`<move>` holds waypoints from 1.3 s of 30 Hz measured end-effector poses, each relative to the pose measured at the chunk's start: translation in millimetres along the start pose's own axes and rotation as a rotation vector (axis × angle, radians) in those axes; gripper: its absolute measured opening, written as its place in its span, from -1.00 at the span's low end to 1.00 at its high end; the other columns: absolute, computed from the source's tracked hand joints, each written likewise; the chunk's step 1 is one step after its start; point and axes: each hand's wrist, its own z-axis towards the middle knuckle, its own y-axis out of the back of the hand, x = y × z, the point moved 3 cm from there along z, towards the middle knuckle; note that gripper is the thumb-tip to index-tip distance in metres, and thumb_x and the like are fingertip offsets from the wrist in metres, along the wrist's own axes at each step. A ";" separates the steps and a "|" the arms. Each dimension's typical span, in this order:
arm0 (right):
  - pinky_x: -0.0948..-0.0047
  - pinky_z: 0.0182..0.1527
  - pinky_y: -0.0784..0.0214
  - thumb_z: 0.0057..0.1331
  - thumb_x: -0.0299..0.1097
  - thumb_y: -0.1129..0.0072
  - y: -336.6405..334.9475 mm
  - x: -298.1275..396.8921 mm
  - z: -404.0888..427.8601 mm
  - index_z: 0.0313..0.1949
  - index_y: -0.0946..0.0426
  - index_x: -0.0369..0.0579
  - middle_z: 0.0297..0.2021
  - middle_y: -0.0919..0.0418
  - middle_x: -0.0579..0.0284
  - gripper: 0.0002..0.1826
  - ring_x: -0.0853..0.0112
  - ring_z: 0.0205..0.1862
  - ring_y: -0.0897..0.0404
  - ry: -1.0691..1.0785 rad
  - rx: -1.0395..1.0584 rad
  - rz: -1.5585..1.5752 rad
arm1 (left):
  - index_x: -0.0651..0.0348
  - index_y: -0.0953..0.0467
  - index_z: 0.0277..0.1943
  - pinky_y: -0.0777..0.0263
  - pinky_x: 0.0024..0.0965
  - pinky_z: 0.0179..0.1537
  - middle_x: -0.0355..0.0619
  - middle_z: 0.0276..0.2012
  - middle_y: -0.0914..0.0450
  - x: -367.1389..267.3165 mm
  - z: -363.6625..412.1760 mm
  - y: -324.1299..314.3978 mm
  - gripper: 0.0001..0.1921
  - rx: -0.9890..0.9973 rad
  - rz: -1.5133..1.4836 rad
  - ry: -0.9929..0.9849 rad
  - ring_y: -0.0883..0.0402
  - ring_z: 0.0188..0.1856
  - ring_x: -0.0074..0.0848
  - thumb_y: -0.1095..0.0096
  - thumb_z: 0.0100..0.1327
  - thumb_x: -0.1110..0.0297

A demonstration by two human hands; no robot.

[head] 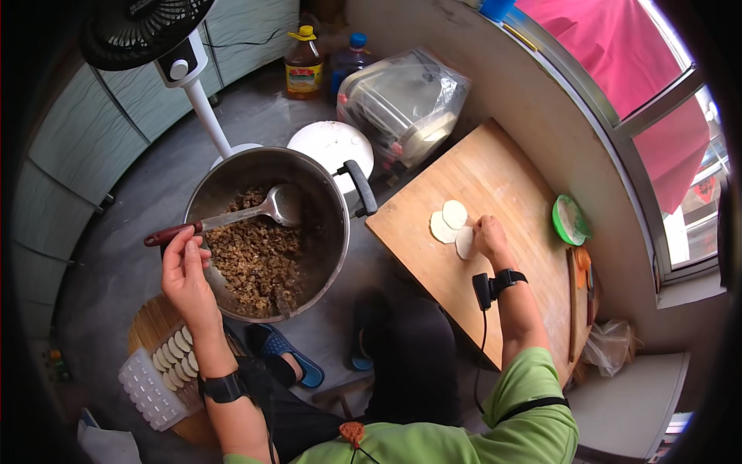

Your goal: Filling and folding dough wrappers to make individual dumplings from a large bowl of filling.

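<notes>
My right hand is over a wooden board, its fingers pinching the edge of a thin round dough wrapper. Two more dough wrappers overlap just left of it on the board. My left hand is raised at the near left rim of a large metal pot. Its fingertips are at the dark red handle of a metal serving spoon; whether they grip it, I cannot tell. The spoon's bowl rests on crumbly brown minced filling inside the pot.
At lower left, a white plastic tray holds several dumplings on a round wooden surface. A green bowl of white powder and a rolling pin lie by the wall. Beyond the pot are a white lid, oil bottle and fan.
</notes>
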 end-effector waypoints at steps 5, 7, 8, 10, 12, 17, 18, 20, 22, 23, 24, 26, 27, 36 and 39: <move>0.26 -0.21 -0.37 0.14 -0.38 -0.07 -7.7 -10.8 -3.3 -0.35 -0.47 -0.18 -0.42 -0.54 -0.13 -0.86 0.10 -0.31 -0.53 -0.320 -0.031 0.445 | 0.27 -0.50 -0.06 -0.29 -0.67 -0.32 -0.23 -0.27 -0.55 2.3 0.8 10.2 -0.81 -0.023 0.004 0.008 -0.42 -0.37 -0.74 -0.01 0.34 0.45; 0.35 -0.29 -0.39 0.15 -0.30 -0.14 -8.2 -10.4 -10.0 -0.26 -0.48 -0.20 -0.42 -0.57 0.00 -0.76 0.28 -0.37 -0.55 -0.255 -0.037 0.468 | 0.27 -0.50 -0.05 -0.29 -0.67 -0.33 -0.22 -0.27 -0.55 4.4 1.7 17.0 -0.80 -0.040 -0.025 0.022 -0.43 -0.37 -0.74 0.00 0.34 0.44; 0.39 -0.31 -0.39 0.14 -0.28 -0.16 -3.7 -3.4 -16.5 -0.24 -0.50 -0.21 -0.42 -0.59 0.05 -0.73 0.34 -0.39 -0.56 -0.263 -0.008 0.521 | 0.27 -0.50 -0.06 -0.29 -0.67 -0.34 -0.22 -0.27 -0.55 5.9 0.8 15.2 -0.80 -0.040 -0.050 0.043 -0.43 -0.37 -0.74 -0.01 0.34 0.44; 0.52 -0.36 -0.37 0.17 -0.33 -0.19 -3.0 -22.6 -18.2 -0.35 -0.56 -0.24 -0.51 -0.56 0.23 -0.80 0.50 -0.45 -0.49 -0.216 0.014 0.504 | 0.27 -0.50 -0.06 -0.30 -0.66 -0.35 -0.22 -0.28 -0.55 6.1 1.8 3.8 -0.80 -0.022 -0.176 0.107 -0.45 -0.38 -0.72 -0.02 0.33 0.42; 0.46 -0.39 -0.37 0.16 -0.35 -0.20 22.6 -1.3 -25.3 -0.38 -0.57 -0.23 -0.55 -0.58 0.14 -0.82 0.47 -0.48 -0.52 -0.165 -0.036 0.444 | 0.26 -0.50 -0.05 -0.32 -0.65 -0.36 -0.22 -0.30 -0.55 10.8 1.4 1.7 -0.79 -0.010 -0.332 0.207 -0.47 -0.37 -0.69 -0.02 0.34 0.39; 0.44 -0.42 -0.33 0.13 -0.43 -0.19 83.9 92.7 -32.7 -0.42 -0.52 -0.15 -0.57 -0.52 0.13 -0.92 0.42 -0.50 -0.50 0.150 -0.122 0.345 | 0.23 -0.46 -0.05 -0.40 -0.52 -0.30 -0.17 -0.25 -0.55 9.3 -6.5 -0.1 -0.72 0.033 -0.565 0.397 -0.53 -0.30 -0.58 0.02 0.37 0.20; 0.44 -0.41 -0.33 0.13 -0.45 -0.19 98.5 117.7 -34.6 -0.41 -0.52 -0.14 -0.55 -0.52 0.13 -0.94 0.41 -0.49 -0.50 0.263 -0.150 0.365 | 0.23 -0.43 -0.02 -0.42 -0.47 -0.25 -0.14 -0.21 -0.54 12.4 -8.4 -3.5 -0.69 0.071 -0.600 0.432 -0.54 -0.24 -0.52 0.04 0.37 0.17; 0.47 -0.39 -0.35 0.14 -0.52 -0.15 115.0 167.5 -35.9 -0.39 -0.51 -0.16 -0.48 -0.53 0.17 -0.96 0.44 -0.44 -0.52 0.351 -0.048 0.554 | 0.22 -0.40 0.05 -0.44 -0.35 -0.13 -0.09 -0.12 -0.53 16.6 -13.1 -9.6 -0.57 0.156 -0.630 0.483 -0.53 -0.11 -0.41 0.05 0.35 0.03; 0.59 -0.39 -0.31 0.21 -0.52 -0.12 131.7 231.1 -46.0 -0.38 -0.49 -0.19 -0.51 -0.47 0.30 -0.98 0.62 -0.41 -0.43 0.385 0.148 0.807 | 0.22 -0.36 0.08 -0.44 -0.25 -0.06 -0.04 -0.04 -0.51 20.3 -18.4 -17.7 -0.49 0.243 -0.706 0.538 -0.51 -0.01 -0.33 0.10 0.34 -0.06; 0.62 -0.38 -0.29 0.23 -0.47 -0.14 134.7 261.4 -49.6 -0.37 -0.48 -0.21 -0.50 -0.47 0.33 -0.92 0.64 -0.41 -0.41 0.457 0.256 1.000 | 0.20 -0.34 0.11 -0.44 -0.19 -0.04 -0.03 -0.02 -0.50 19.9 -20.8 -22.2 -0.46 0.289 -0.730 0.573 -0.50 0.02 -0.29 0.15 0.33 -0.11; 0.62 -0.37 -0.28 0.23 -0.42 -0.17 129.4 285.7 -49.4 -0.35 -0.49 -0.21 -0.50 -0.47 0.34 -0.88 0.64 -0.42 -0.39 0.495 0.340 1.072 | 0.20 -0.33 0.11 -0.44 -0.18 -0.03 -0.02 -0.01 -0.49 18.6 -23.3 -28.7 -0.43 0.348 -0.790 0.620 -0.50 0.02 -0.27 0.18 0.33 -0.15; 0.59 -0.34 -0.30 0.23 -0.38 -0.18 125.1 339.5 -59.1 -0.32 -0.50 -0.21 -0.50 -0.48 0.33 -0.85 0.62 -0.40 -0.40 0.573 0.451 1.012 | 0.18 -0.32 0.12 -0.45 -0.15 -0.02 -0.01 0.02 -0.48 20.6 -27.4 -33.9 -0.36 0.435 -0.889 0.721 -0.51 0.03 -0.24 0.28 0.30 -0.24; 0.57 -0.34 -0.31 0.23 -0.36 -0.18 122.3 357.2 -63.3 -0.33 -0.51 -0.21 -0.50 -0.48 0.33 -0.84 0.60 -0.41 -0.41 0.583 0.488 0.940 | 0.18 -0.33 0.12 -0.44 -0.13 -0.02 -0.02 0.02 -0.48 20.3 -30.5 -42.2 -0.33 0.477 -0.925 0.765 -0.51 0.02 -0.26 0.30 0.29 -0.27; 0.35 -0.25 -0.41 0.04 -0.50 -0.19 76.2 396.7 -74.4 -0.24 -0.55 -0.03 -0.41 -0.51 0.13 -0.76 0.22 -0.32 -0.54 0.942 0.154 0.583 | 0.28 -0.35 0.07 -0.50 -0.10 -0.08 0.03 -0.03 -0.49 35.2 -5.0 -5.6 -0.63 0.116 -0.954 0.618 -0.51 0.01 -0.21 0.04 0.34 0.19; 0.29 -0.23 -0.44 0.01 -0.45 -0.17 56.8 374.4 -97.1 -0.25 -0.57 0.10 -0.40 -0.53 0.18 -0.74 0.21 -0.30 -0.56 1.204 0.286 0.368 | 0.24 -0.31 0.11 -0.49 -0.07 -0.08 0.04 0.01 -0.48 35.1 5.5 3.1 -0.61 0.045 -1.002 0.608 -0.50 0.04 -0.18 0.14 0.38 0.14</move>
